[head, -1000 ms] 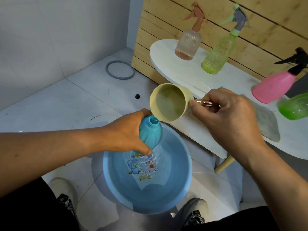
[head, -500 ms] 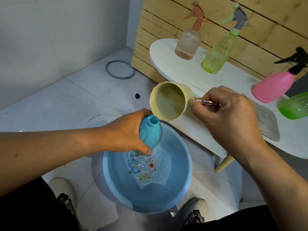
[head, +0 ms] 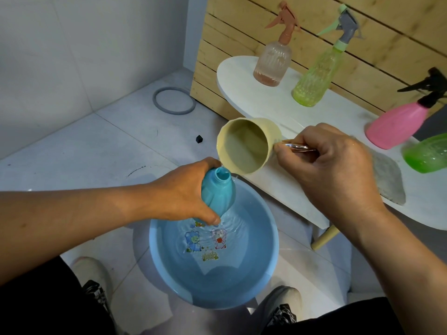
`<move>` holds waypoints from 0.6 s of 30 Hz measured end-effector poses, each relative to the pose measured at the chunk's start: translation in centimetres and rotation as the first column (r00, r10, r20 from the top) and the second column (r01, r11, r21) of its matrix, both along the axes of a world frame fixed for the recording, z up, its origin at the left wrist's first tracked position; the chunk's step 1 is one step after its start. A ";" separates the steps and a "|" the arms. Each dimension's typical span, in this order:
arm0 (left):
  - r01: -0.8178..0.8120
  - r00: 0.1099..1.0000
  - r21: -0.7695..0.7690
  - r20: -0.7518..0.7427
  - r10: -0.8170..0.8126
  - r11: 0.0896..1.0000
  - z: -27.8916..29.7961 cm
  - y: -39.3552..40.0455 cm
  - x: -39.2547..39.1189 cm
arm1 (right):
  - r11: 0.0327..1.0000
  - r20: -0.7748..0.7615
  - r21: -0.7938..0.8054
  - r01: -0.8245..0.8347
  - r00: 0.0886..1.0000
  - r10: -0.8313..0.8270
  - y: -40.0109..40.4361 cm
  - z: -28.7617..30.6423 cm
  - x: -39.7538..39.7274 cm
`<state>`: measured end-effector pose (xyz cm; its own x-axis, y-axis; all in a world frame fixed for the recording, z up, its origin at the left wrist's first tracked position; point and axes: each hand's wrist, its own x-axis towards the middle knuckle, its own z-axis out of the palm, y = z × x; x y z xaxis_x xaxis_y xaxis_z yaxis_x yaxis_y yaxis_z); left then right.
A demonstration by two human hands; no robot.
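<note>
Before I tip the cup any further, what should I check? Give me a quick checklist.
1. Cap off the blue bottle, mouth open: ok.
2. The left hand grips the bottle round its body: ok.
3. The right hand holds the yellow cup by its handle: ok.
4. Cup tilted, its lip close beside the bottle mouth: ok.
5. The blue basin sits below the bottle to catch spills: ok.
6. Water left in the cup: cannot tell.
</note>
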<state>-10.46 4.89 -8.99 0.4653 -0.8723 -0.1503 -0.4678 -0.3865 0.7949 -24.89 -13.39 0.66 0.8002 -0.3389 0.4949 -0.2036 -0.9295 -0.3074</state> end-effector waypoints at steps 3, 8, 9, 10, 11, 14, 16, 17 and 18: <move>-0.001 1.000 0.001 0.001 0.001 1.000 0.1 0.0 0.0 | 1.000 0.004 -0.008 -0.005 1.000 0.005 0.1 0.0 0.0; 0.004 1.000 0.000 0.009 -0.004 1.000 0.0 0.0 -0.1 | 1.000 0.010 -0.023 -0.010 1.000 0.010 0.1 0.1 0.1; 0.004 1.000 -0.002 0.008 -0.004 1.000 0.0 0.0 -0.1 | 1.000 0.010 -0.026 -0.011 1.000 0.011 0.2 0.1 0.1; 0.005 1.000 -0.003 0.009 -0.005 1.000 0.0 0.0 -0.1 | 0.999 0.010 -0.029 -0.012 1.000 0.013 0.2 0.1 0.1; 0.005 1.000 -0.005 0.011 -0.005 1.000 0.0 0.0 0.0 | 0.999 0.009 -0.031 -0.015 1.000 0.016 0.2 0.1 0.1; 0.003 1.000 -0.010 0.014 -0.003 1.000 -0.1 0.0 0.0 | 0.999 0.009 -0.032 -0.033 0.999 0.033 0.3 0.1 0.0; 0.006 1.000 -0.015 0.011 -0.006 1.000 -0.2 0.0 0.1 | 0.998 0.002 -0.037 -0.044 0.999 0.044 0.3 0.1 0.0; 0.009 1.000 -0.017 0.011 -0.009 1.000 -0.3 -0.1 0.1 | 0.998 0.001 -0.042 -0.046 0.999 0.046 0.3 0.1 0.0; 0.011 1.000 -0.018 0.013 -0.010 1.000 -0.3 -0.1 0.2 | 0.998 0.003 -0.047 -0.044 0.999 0.044 0.3 0.1 0.0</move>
